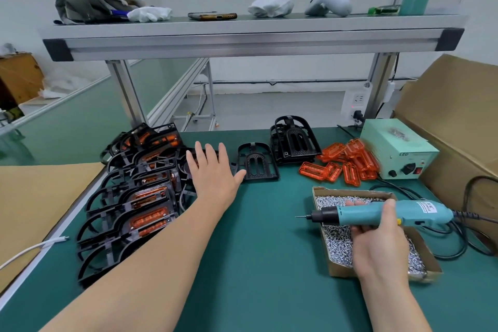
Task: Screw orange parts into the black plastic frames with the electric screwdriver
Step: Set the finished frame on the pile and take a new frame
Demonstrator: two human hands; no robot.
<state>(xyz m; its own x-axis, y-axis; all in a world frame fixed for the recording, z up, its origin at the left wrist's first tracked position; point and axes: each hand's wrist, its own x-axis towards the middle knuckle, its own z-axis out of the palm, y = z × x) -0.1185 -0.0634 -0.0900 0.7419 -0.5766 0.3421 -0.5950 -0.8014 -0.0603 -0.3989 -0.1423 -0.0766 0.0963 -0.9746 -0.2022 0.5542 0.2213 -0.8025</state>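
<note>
Here, cardboard box (pixel 340 268) full of silver screws (pixel 338 248); right grip (pixel 377 245) tight around electric screwdriver (pixel 363 215); left grip (pixel 213 170) flat, empty

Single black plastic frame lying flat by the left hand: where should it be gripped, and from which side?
Probably pinch the thin left rim of the single flat black plastic frame, coming from the left, where the open left hand is. The rim is an open loop a thumb could hook; stacked black frames crowd its right.
</note>
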